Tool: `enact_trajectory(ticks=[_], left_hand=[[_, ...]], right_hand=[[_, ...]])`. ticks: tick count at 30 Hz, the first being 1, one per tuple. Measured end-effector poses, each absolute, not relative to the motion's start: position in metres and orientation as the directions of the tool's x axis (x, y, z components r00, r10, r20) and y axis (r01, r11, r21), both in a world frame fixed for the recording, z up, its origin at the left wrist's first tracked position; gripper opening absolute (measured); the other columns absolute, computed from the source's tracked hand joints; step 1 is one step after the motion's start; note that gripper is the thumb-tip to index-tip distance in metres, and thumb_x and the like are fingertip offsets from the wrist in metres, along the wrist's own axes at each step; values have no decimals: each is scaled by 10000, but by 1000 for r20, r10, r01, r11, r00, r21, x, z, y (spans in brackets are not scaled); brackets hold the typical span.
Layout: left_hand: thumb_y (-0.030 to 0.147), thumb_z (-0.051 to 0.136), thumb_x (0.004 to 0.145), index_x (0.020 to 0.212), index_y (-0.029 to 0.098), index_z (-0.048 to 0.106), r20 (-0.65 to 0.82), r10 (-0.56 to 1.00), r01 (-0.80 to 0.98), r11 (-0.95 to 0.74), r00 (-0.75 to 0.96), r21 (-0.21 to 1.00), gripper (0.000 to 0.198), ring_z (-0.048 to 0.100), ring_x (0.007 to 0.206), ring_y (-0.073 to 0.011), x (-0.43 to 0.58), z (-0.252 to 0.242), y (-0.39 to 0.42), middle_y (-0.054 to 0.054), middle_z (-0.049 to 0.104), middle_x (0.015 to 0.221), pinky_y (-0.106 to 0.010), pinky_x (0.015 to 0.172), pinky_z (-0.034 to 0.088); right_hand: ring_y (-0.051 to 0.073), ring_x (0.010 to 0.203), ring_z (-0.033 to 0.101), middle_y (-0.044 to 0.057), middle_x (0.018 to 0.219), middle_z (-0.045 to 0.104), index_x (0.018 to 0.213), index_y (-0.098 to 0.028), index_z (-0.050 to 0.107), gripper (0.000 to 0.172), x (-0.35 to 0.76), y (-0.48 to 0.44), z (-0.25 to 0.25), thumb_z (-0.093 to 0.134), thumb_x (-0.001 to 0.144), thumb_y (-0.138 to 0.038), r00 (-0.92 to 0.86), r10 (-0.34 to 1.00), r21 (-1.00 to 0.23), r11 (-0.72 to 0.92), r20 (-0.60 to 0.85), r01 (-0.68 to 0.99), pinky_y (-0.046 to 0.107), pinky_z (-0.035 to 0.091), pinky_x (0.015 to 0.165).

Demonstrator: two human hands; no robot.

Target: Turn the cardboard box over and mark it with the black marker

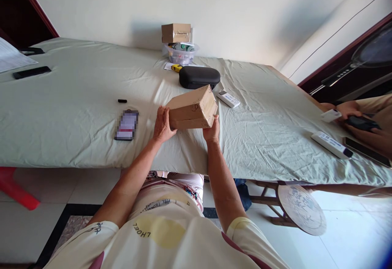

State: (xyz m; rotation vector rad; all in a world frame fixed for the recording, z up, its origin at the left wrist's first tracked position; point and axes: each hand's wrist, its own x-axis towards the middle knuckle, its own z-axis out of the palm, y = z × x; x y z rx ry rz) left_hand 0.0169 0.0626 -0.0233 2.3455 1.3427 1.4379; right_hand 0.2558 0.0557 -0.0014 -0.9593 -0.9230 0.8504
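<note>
Now both hands, left hand (162,125) and right hand (212,131), clasp taped rectangular cardboard box (192,108) over wrinkled cloth (76,113).

Table (76,138): covered by a pale green sheet, creased. Items lying on the sheet:
- phone (126,124), near front edge
- small black stick (122,101), just behind it
- black phone (32,72), far left
- black case (199,77), centre rear
- white remote (228,99), beside the case
- clear tub (181,54), at the wall
- second remote (331,144), right
</note>
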Motion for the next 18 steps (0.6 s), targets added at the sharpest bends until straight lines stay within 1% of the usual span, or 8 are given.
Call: enact_trajectory(ticks=[2,4,7,10,13,15,17,18], left_hand=[[284,952,687,1643,148,180,681,701,622,-634,212,459,1236,225,1651,-494,16,-23,63,-304,377,1640,-723,1325,258],[306,957,683,1636,153,184,683,692,615,-650,236,446,1236,247,1643,-498,16,-21,62,-301,386,1632,-724,1319,273],[331,962,682,1622,157,212,690,672,591,-681,269,432,1215,276,1634,-492,14,-20,62,-289,416,1613,-716,1320,294],[354,951,701,1611,136,243,703,644,526,-727,300,441,1174,307,1623,-481,12,-19,62,-280,454,1587,-685,1335,298],[413,925,732,1603,77,272,698,644,458,-746,313,483,1139,334,1608,-483,13,-20,61,-293,467,1580,-635,1349,301],[451,924,719,1603,41,274,675,674,438,-726,300,530,1172,352,1597,-484,14,-22,60,-313,449,1599,-608,1347,316],[471,947,673,1616,58,277,638,721,434,-683,271,587,1228,374,1590,-473,16,-23,60,-309,424,1631,-591,1340,340],[471,962,643,1627,98,279,617,745,435,-657,254,615,1255,383,1590,-460,16,-24,60,-289,418,1647,-586,1337,350]], right_hand=[[285,1387,640,131,1447,680,1363,-252,608,792,259,58,1,411,908,-870,381,887,-911,358,263,-205,521,563,1139],[292,1426,614,131,1481,659,1404,-263,594,826,264,59,3,373,909,-886,382,885,-911,360,266,-202,554,542,1172],[306,1417,623,133,1488,651,1422,-263,592,901,273,58,4,312,886,-932,363,893,-914,354,267,-199,567,558,1156],[315,1379,647,116,1437,677,1403,-280,614,947,280,57,3,253,863,-968,334,892,-911,375,305,-169,565,602,1089],[311,1332,668,104,1342,723,1335,-290,657,863,281,60,1,312,876,-935,349,875,-905,403,337,-136,546,617,1053],[295,1295,684,98,1290,742,1289,-283,668,776,279,64,-1,369,896,-880,381,864,-908,401,330,-124,508,623,1034],[268,1221,708,88,1214,755,1245,-281,661,721,276,67,-5,373,913,-852,380,869,-924,374,317,-85,447,640,962],[252,1155,724,80,1151,758,1212,-283,654,709,275,68,-7,357,919,-856,356,882,-935,350,310,-53,408,645,898]])
